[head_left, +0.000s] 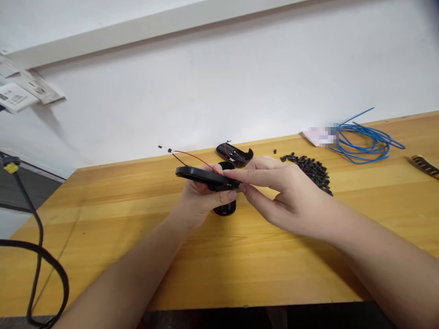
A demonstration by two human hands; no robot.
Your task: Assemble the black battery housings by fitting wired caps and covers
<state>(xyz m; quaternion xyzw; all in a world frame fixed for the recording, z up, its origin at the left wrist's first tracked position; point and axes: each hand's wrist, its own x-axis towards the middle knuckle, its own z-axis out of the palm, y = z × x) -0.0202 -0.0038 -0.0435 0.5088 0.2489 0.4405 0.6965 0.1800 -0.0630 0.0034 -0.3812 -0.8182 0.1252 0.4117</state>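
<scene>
— Two hands on one part? Take me across from the left.

— Far left, a thick black cable (37,256) loops off the edge of the tabletop (137,265), and nothing touches it. Then comes the left hand (197,201). It is curled up from below around a flat black shell (206,176), thumb along the near edge, holding it level above the wood.

— And the wires?

— A red wire (195,157) and a black one rise from the shell's top. They run left to a small plug (169,150) that hangs free in the air. Under the shell a round black piece (224,209) stands on the tabletop; whether the left hand touches it I cannot tell. Further back lies a second shell (235,154) with wires of its own.

— The right hand?

— The right hand (284,196) pinches the held shell's right end, forefinger stretched along the top and thumb beneath. Its other fingers are loose and half open. Past it sit a heap of small black bits (313,170) and then a coil of blue wire (366,141).

— So which step is this?

— I'd judge the shell is being steadied and worked at its right end. Any further handling calls for a firm left grip and a light touch, since those thin wires could snag or pull.
</scene>
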